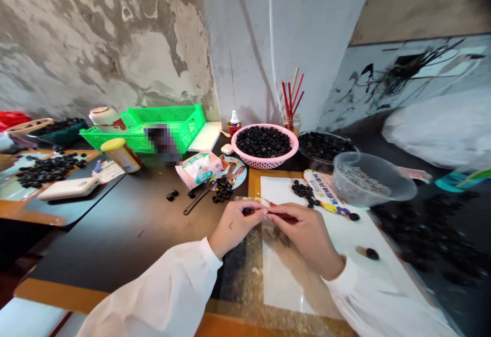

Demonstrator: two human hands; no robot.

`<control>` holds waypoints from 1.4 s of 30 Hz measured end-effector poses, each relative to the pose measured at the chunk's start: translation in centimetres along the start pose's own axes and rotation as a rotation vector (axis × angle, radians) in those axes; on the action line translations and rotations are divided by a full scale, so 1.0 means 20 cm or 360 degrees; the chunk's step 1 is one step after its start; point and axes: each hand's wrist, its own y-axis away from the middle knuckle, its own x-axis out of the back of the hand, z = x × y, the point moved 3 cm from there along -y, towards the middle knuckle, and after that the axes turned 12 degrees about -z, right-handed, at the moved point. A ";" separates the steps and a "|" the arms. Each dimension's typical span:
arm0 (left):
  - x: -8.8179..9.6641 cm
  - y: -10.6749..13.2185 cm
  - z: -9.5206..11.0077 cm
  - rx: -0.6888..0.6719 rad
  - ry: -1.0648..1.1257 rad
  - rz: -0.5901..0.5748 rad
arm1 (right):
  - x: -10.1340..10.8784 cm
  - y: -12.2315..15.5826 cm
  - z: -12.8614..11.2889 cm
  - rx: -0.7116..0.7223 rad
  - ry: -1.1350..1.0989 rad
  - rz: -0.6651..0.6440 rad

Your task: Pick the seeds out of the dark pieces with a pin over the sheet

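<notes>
The left hand pinches a black piece over the tabletop; the right hand closes beside it, its hold unclear. The piece looks light, stiff, perhaps slippery, best taken by its rim.

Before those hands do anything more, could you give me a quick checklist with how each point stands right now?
1. Left hand has a black piece: ok, it shows between thumb and fingers.
2. Right hand close by: ok, its fingertips meet those of the left.
3. What the right fingertips pinch: cannot tell, too small and covered.
4. More black pieces about: ok, the pink basket is full of them.
5. White sheet free of stray pieces: not ok, a loose piece lies toward its right edge.
6. Contents of the clear tub: cannot tell, just small greyish bits.
</notes>
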 end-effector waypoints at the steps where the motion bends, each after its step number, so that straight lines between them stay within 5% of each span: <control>1: 0.00 0.00 0.01 -0.0006 -0.0019 0.0013 | 0.00 0.00 0.00 0.0020 0.0035 -0.0005; 6: 0.00 0.01 0.01 0.0022 -0.0016 0.0124 | -0.02 0.01 -0.01 0.0015 0.0027 -0.0039; 13: 0.01 0.01 -0.01 0.0046 0.0185 0.0296 | -0.06 -0.02 0.02 -0.0317 -0.0873 -0.0100; 19: 0.00 0.01 -0.02 -0.0073 0.0260 0.0280 | -0.07 -0.02 0.01 -0.0414 -0.1144 -0.0196; 26: 0.02 0.02 0.02 -0.0225 -0.0017 0.0366 | -0.07 -0.01 0.02 -0.0445 -0.1285 -0.0223; 42: 0.00 0.01 0.00 -0.0187 0.0068 0.0238 | -0.06 -0.01 0.02 -0.0413 -0.1211 -0.0026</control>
